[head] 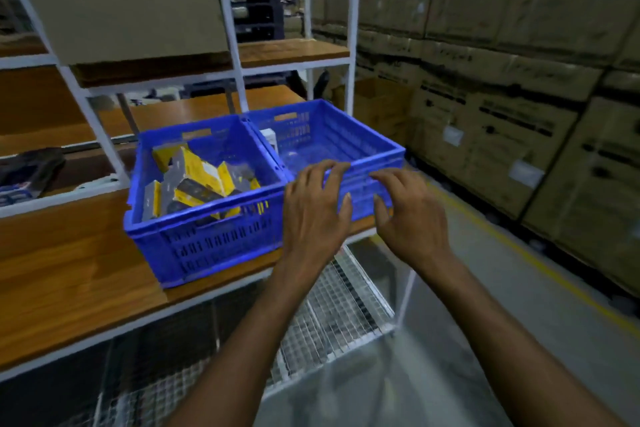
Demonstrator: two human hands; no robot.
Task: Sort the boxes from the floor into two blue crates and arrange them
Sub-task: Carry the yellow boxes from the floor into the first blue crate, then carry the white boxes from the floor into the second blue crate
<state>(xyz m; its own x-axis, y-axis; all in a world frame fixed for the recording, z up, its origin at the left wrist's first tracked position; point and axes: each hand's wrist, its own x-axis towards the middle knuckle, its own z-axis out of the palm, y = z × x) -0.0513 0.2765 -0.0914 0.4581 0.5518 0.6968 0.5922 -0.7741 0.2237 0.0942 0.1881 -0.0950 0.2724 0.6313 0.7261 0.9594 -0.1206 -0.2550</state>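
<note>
so, two blue crates sit side by side on a wooden shelf (69,274) of a white metal rack (232,32), their adjoining walls touching. the left crate (207,246) holds a loose jumble of yellow and grey boxes (197,181), lying tilted at different angles and leaning on one another. the right crate (346,136) looks nearly bare inside, with one white box (269,138) standing upright against its left wall, near the far corner; the picture is too blurred to tell whether anything else lies on its floor.

both hands reach forward over the near rim of the right crate. the left hand (313,205) is palm down with its fingers spread and slightly curled, fingertips over the near rim close to where the two crates meet. the right hand (408,215) hovers just beside it, also palm down, fingers spread and bent, thumb pointing toward the left hand. neither hand grips anything, and i cannot tell whether the fingertips actually touch the crate's rim or float just above it.

a large flat sheet of cardboard (124,11) stands on the upper shelf behind the crates. below the wooden shelf, a wire mesh shelf (332,305) shows. to the right, across a grey floor with a yellow line (519,246), stacked cardboard cartons (502,46) form a wall.
</note>
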